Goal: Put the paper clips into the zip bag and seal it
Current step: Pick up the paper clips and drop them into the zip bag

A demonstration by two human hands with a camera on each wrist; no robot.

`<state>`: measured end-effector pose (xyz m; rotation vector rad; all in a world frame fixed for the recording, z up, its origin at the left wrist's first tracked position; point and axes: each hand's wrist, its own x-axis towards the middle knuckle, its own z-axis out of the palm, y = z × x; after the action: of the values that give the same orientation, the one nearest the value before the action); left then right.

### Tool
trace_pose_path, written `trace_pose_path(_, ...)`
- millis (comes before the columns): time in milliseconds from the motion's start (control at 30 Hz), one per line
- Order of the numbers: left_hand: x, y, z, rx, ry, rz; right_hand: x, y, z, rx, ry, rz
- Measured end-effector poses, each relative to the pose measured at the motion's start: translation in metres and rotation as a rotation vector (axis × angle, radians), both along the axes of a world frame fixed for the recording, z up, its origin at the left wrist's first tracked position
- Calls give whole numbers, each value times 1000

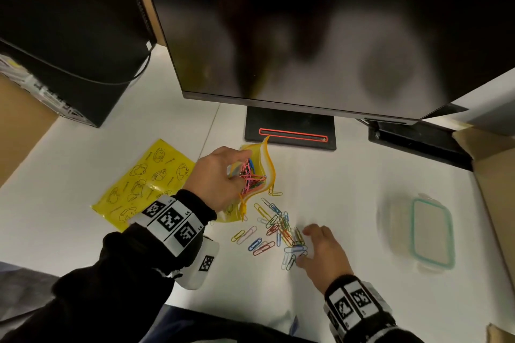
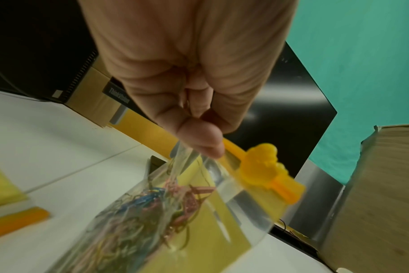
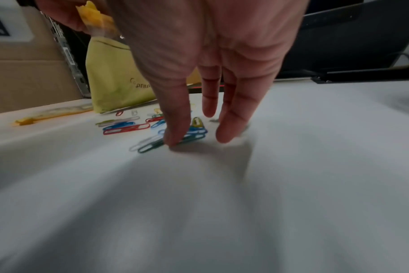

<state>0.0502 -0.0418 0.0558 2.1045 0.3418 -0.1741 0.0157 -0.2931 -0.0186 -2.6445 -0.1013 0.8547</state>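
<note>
The left hand (image 1: 216, 175) pinched the zip bag (image 1: 257, 172) by one lip of its open mouth, holding it up off the counter (image 1: 348, 189) with a tangle of coloured clips already inside. The yellow slider (image 2: 266, 166) sat at the far end of the zip track, so the mouth was not sealed.

The right hand (image 1: 320, 250) was down on the counter with its fingers (image 3: 178, 129) straight and spread, the thumb tip touching a few of the loose paper clips (image 1: 276, 228); nothing was closed around them yet. The rest of the clips lay scattered between that hand and the bag.

The clips looked light, thin and smooth, lying flat on a hard surface, so they would likely slide rather than lift; raking several together and pinching them from the sides seemed the better hold. The bag was soft, limp film that sagged under its load, so it was best held near the zip track, where it looked stiffest.

A second yellow bag (image 1: 145, 181) and a lidded plastic box (image 1: 418, 231) lay aside.
</note>
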Motion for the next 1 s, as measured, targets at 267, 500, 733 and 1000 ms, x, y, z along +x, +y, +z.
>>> trace_pose_path(267,0,-4,3,43,26,-35,19,35,-9,134,-132,-60)
trace_pose_path(500,0,-1,2,37,34,-24,12,44,-9,74,-80,-10)
trace_pose_path(733,1,-3,4,19,50,-35,24,67,-11,8,-151,124)
trace_pose_path(1000,3,-6,3,0,53,-39,33,74,-3,-86,-131,227)
